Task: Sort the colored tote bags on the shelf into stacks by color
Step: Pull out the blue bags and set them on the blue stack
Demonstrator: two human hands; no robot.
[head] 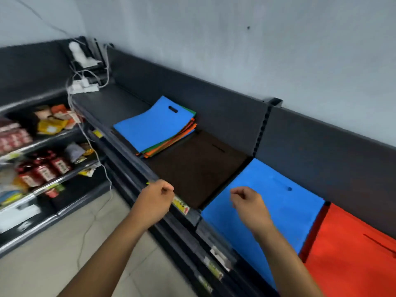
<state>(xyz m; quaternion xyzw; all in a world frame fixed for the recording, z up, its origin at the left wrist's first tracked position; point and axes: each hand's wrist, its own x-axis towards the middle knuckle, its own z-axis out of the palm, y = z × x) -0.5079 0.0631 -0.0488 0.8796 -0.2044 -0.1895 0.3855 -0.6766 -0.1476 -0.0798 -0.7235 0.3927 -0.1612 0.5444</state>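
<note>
A mixed pile of tote bags lies on the dark shelf, a blue one on top with green, orange and black edges showing beneath. To its right lies a brown bag, then a blue bag, then a red-orange bag at the frame's right edge. My left hand hovers over the shelf's front rail with fingers curled and holds nothing. My right hand hangs above the blue bag's near corner, fingers curled, also holding nothing.
A white power strip with cables sits at the shelf's far left end. Lower shelves at left hold packaged snacks. Price tags line the front rail. A tiled floor lies below.
</note>
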